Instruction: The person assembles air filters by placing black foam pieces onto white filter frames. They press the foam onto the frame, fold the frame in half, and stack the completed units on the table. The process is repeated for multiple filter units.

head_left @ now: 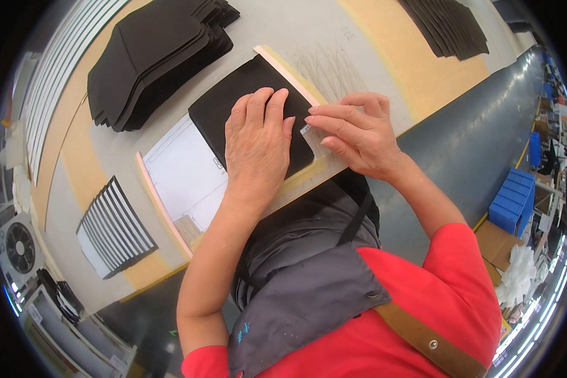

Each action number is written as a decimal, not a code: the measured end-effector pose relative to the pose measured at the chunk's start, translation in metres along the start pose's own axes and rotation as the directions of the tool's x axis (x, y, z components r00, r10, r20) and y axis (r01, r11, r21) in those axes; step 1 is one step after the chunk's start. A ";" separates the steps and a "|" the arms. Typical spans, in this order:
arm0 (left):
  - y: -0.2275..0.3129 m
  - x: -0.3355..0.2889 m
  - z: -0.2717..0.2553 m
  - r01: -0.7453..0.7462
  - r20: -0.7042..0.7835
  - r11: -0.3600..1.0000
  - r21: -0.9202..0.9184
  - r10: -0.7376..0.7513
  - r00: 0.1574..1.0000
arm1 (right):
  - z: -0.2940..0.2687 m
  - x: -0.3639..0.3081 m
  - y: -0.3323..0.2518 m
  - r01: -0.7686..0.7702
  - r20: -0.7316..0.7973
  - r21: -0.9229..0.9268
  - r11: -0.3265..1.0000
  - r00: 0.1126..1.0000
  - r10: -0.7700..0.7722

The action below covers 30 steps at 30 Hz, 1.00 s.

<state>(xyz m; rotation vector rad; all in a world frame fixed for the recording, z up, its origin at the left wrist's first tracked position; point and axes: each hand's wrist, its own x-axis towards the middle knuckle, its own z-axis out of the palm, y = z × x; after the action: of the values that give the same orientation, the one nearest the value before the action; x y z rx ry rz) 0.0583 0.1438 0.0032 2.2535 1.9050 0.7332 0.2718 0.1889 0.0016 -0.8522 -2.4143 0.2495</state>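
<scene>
A black flat piece of sheet material [223,94] lies on a white printed paper template [186,170] at the table's near edge. My left hand [256,142] rests flat on the black piece, palm down, fingers outstretched and close together. Just beyond its right edge is my right hand [362,132], its fingers extended and its thumb apart from them. Its fingertips are beside a small white mark [305,128] at that edge; I see nothing held in them. Pale pink strips [162,205] run along both sides of the template.
A thick stack of black cut pieces [151,63] stands at the far left. More black pieces [447,28] lie fanned at the far right. A black-and-white striped stack [116,230] is at the near left. Blue crates [512,200] stand off to the right, beyond the grey floor.
</scene>
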 end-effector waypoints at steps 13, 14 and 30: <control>-0.018 0.019 -0.007 -0.069 0.021 0.995 0.069 0.067 0.998 | 0.001 -0.001 -0.005 0.064 0.043 -0.114 0.992 0.997 -0.059; -0.021 0.022 -0.007 -0.081 0.027 0.994 0.076 0.079 0.997 | 0.001 0.000 -0.005 0.061 0.045 -0.110 0.992 0.997 -0.057; -0.034 0.036 -0.010 -0.132 0.081 0.991 0.012 0.131 0.988 | 0.001 -0.002 -0.006 0.048 0.041 -0.112 0.993 0.998 -0.044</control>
<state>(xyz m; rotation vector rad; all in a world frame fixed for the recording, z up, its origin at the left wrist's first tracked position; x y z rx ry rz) 0.0272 0.1829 0.0103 2.3986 1.7482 0.6341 0.2691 0.1832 0.0022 -0.8467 -2.5004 0.1139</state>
